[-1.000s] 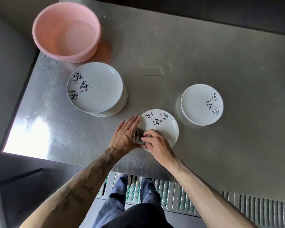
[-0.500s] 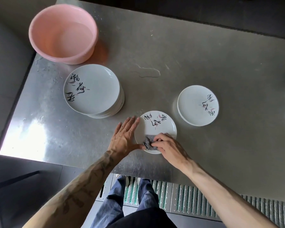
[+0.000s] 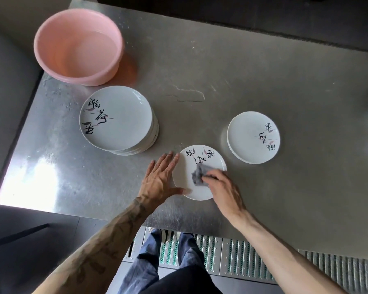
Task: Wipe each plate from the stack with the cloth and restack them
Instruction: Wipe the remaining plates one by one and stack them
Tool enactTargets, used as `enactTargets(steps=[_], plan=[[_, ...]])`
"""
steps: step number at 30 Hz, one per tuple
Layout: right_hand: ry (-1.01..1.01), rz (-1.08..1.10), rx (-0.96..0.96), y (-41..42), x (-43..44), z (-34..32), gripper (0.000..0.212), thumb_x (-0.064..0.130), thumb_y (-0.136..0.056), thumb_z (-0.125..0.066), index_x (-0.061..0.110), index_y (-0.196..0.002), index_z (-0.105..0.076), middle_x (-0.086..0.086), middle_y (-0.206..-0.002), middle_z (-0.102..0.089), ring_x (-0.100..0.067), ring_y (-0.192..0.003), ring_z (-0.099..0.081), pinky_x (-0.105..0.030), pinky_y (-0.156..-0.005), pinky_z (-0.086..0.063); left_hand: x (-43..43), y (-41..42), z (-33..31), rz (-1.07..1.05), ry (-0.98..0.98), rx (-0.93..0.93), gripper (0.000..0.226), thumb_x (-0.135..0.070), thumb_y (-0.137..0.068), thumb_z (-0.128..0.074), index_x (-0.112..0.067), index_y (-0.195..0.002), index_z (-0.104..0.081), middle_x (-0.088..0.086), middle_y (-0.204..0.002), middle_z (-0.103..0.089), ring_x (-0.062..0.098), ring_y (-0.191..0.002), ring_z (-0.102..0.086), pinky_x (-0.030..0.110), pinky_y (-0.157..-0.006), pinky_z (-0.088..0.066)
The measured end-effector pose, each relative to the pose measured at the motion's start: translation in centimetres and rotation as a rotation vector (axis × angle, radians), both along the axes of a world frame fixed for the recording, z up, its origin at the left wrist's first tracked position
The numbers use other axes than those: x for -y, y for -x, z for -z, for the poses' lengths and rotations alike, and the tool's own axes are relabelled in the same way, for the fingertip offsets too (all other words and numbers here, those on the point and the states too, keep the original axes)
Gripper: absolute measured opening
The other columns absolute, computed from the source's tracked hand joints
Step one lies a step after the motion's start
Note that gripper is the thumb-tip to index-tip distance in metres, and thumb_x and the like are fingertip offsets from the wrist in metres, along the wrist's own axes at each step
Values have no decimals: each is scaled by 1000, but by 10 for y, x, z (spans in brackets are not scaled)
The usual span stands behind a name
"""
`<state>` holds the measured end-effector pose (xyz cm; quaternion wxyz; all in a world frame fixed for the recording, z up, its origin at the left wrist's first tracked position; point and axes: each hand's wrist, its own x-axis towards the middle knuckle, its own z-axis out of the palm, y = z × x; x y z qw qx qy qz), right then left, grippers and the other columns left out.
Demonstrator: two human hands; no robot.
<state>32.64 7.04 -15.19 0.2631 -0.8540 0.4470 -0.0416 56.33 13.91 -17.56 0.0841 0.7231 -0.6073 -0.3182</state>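
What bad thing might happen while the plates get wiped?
The plate lies near the table's front edge, and the left hand only braces its rim with flat fingers, so a hard rub from the cloth in the right hand might slide it off. The stack looks a bit uneven; a bump could topple it.
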Motion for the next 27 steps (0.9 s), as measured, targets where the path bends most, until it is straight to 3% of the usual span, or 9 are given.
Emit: enactTargets(steps=[2,5,8,13,17,19,22,27], plan=[[-39,-82,24,-3,-3,3,32,10,-91,-71,24,-120,-74,14,-126,-58,-14,-110,-55,-29,-86,-56,0,1,1,0,0,-2,128,-81,-69,-71,-35,-164,1,-12,-169,5,10,-157,6,41,-129,2],[-90,68,68,-14,33,1,22,24,-97,-64,27,-117,-72,17,-122,-58,-16,-113,-57,-25,-86,-50,-1,0,0,-16,9,-18,126,-79,-70,-71,-36,-164,0,-12,-170,2,9,-157,4,41,-128,1],[28,134,67,-18,38,0,24,11,-89,-72,18,-112,-77,5,-120,-64,-23,-107,-62,-34,-86,-55,-1,0,-2,-9,9,-4,125,-79,-70,-70,-37,-163,0,-10,-171,0,10,-157,2,42,-129,-1],[-127,27,116,-13,-24,-6,26,20,-91,-74,22,-116,-76,12,-112,-60,-9,-98,-56,-26,-91,-52,0,0,-1,13,-4,22,128,-79,-69,-70,-37,-162,8,-10,-170,5,13,-158,5,40,-128,2],[-160,113,171,-44,-2,-1,27,12,-89,-75,16,-116,-77,4,-109,-61,-16,-100,-56,-26,-93,-48,-1,1,-2,17,12,22,127,-81,-69,-67,-33,-163,3,-8,-170,3,14,-157,4,42,-128,-1],[-220,53,182,-58,-4,-3,25,9,-91,-73,13,-115,-76,3,-111,-61,-16,-102,-56,-25,-94,-47,0,2,-2,20,5,36,127,-80,-69,-68,-32,-164,2,-6,-171,1,15,-158,3,44,-129,-4],[-261,-69,146,-46,-11,-3,27,6,-93,-68,9,-119,-74,1,-117,-62,-14,-105,-56,-23,-97,-46,0,0,-1,25,-9,53,130,-81,-68,-70,-34,-163,6,-7,-171,2,14,-158,3,44,-129,-4],[-262,23,93,-30,-14,-3,28,7,-95,-66,12,-121,-74,3,-117,-61,-12,-103,-57,-20,-100,-44,-2,0,1,21,5,61,131,-80,-66,-71,-34,-164,5,-9,-170,2,12,-157,3,44,-129,-5]])
